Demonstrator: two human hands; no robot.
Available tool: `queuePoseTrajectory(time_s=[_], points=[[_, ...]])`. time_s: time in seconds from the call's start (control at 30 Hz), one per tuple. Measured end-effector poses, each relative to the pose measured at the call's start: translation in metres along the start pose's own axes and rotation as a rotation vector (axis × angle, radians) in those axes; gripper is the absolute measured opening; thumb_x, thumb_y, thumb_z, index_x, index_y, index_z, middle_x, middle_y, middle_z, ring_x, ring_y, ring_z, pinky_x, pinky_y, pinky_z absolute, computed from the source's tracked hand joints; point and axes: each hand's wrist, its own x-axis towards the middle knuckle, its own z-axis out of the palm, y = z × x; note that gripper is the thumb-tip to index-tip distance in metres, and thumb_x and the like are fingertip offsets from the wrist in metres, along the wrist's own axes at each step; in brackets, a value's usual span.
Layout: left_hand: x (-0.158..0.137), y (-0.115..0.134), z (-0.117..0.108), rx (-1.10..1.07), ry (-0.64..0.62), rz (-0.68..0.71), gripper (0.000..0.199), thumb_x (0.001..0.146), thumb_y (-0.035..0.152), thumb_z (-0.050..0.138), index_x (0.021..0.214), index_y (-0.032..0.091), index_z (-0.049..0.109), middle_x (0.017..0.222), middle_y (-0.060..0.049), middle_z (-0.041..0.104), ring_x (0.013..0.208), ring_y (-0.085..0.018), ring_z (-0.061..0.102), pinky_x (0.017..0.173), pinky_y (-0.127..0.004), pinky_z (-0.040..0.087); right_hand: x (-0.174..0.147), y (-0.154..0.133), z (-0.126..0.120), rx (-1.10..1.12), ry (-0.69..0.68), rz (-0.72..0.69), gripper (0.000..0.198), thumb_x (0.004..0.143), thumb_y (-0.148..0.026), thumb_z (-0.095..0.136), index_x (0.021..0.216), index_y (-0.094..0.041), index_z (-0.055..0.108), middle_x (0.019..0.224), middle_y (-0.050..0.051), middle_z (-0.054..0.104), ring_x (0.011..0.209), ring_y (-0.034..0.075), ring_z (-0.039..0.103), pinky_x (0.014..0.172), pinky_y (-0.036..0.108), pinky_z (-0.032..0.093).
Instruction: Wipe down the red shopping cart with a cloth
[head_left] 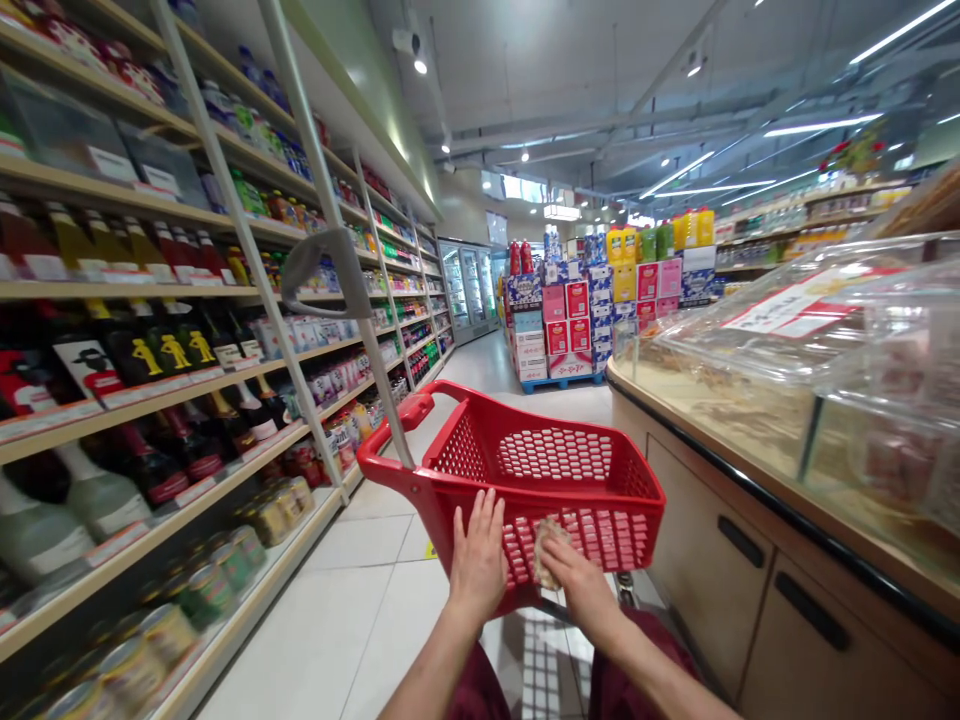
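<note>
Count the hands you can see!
2: the left hand is at the near side of the red cart; the right hand holds a cloth against that side. No others show.

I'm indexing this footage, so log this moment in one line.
left hand: on red shopping cart | right hand: holding crumpled cloth against cart

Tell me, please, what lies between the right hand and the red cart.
In the head view, a cloth lies between the right hand and the red cart.

Head view, forward and down, cart (555, 500) near (side-on)
</note>
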Motion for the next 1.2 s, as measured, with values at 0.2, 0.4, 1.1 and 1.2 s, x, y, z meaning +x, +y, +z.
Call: queuePoseTrajectory(time_s=[0.2,0.4,1.1,1.2], points=[[0.008,0.014,0.001,-0.039,-0.027,0.038,0.061,0.067,0.01,0.04,0.128,0.013,0.034,0.138,-0.009,0.029,0.128,-0.022,0.023,0.103,-0.048,0.021,-0.003,0.015,-0.008,0.035,0.121,0.121,0.038,0.081,-0.005,0.036,0.11,-0.016,0.058,0.118,0.011,0.055,0.114,0.019,0.045,0.095,0.037,0.041],[0.011,0.028,0.009,-0.054,-0.037,0.112,0.059,0.07,0.015,0.041,0.128,0.014,0.033,0.138,-0.008,0.03,0.129,-0.021,0.021,0.103,-0.048,0.021,-0.024,0.021,-0.01,-0.031,0.06,0.076,0.037,0.079,-0.006,0.038,0.103,-0.019,0.062,0.107,0.009,0.062,0.102,0.018,0.056,0.085,0.032,0.049],[0.01,0.069,0.026,-0.149,-0.134,0.214,0.068,0.067,0.006,0.035,0.133,0.015,0.023,0.142,-0.006,0.02,0.132,-0.021,0.009,0.104,-0.05,0.017,-0.058,0.045,-0.031,-0.023,-0.034,0.329,0.046,0.07,-0.003,0.035,0.102,-0.021,0.063,0.11,0.007,0.06,0.105,0.018,0.054,0.087,0.033,0.047],[0.009,0.071,0.028,-0.171,-0.156,0.214,0.069,0.067,0.006,0.035,0.133,0.016,0.022,0.143,-0.005,0.019,0.132,-0.021,0.008,0.105,-0.05,0.015,-0.044,0.047,-0.039,-0.024,0.107,0.317,0.045,0.074,-0.005,0.035,0.111,-0.02,0.058,0.12,0.007,0.054,0.113,0.017,0.047,0.094,0.035,0.041]])
